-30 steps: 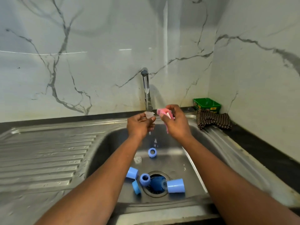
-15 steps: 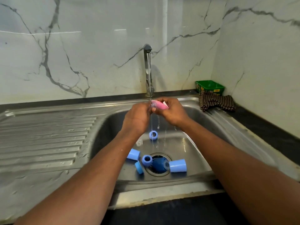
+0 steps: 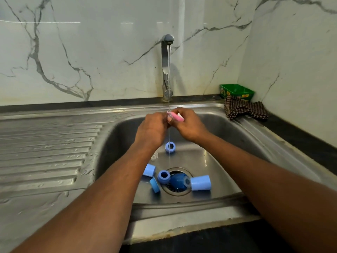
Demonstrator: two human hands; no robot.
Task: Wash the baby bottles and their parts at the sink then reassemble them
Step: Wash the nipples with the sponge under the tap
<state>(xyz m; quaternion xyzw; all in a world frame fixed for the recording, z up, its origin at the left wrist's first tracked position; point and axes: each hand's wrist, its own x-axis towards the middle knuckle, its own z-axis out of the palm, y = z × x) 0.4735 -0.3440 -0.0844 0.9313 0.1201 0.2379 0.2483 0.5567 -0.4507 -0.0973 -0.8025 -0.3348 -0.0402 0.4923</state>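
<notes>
Over the steel sink (image 3: 228,136), my right hand (image 3: 189,125) grips a pink piece (image 3: 176,117) under the thin stream from the tap (image 3: 166,70). My left hand (image 3: 151,129) pinches a small clear part, mostly hidden between my fingers, against the pink piece. On the basin floor lie a blue ring (image 3: 170,147), a clear teat (image 3: 154,157), a light blue cap (image 3: 200,182), another light blue cap (image 3: 149,170), a blue collar (image 3: 163,177), a blue disc (image 3: 155,184) and a dark blue bottle piece (image 3: 177,181) over the drain.
A ribbed steel draining board (image 3: 45,152) lies to the left. At the back right stand a green box (image 3: 237,91) and a checked cloth (image 3: 244,110) on the dark counter. Marble walls close the back and right side.
Both hands have come together and lowered under the running stream, with the clear part now pressed against the pink piece. The camera has tilted down a little.
</notes>
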